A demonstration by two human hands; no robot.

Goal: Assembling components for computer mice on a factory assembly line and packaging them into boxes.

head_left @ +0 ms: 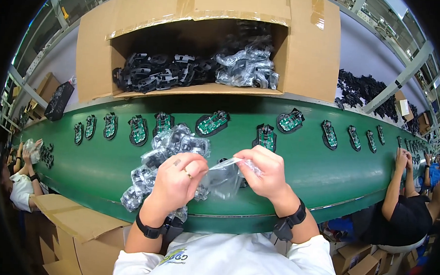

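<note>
A clear plastic bag (225, 183) is stretched between my two hands, low over the near side of the green belt. My left hand (179, 179), with a ring on one finger, pinches its left edge. The top right corner of the bag is between the thumb and fingers of my right hand (264, 172). Beside and partly behind my left hand is a heap of clear bags with dark parts inside (175, 141). Beyond my hands stand black oval shells holding green circuit boards (214, 122), spaced in a row; one (265, 136) lies just past my right hand.
An open cardboard box (312, 58) rises behind the belt (326, 176), with loose black plastic parts (159, 73) and bagged parts (250, 67) in it. Black pieces (364, 92) are piled at the right. Another cardboard box (86, 225) stands near left. Co-workers (408, 209) sit at both sides.
</note>
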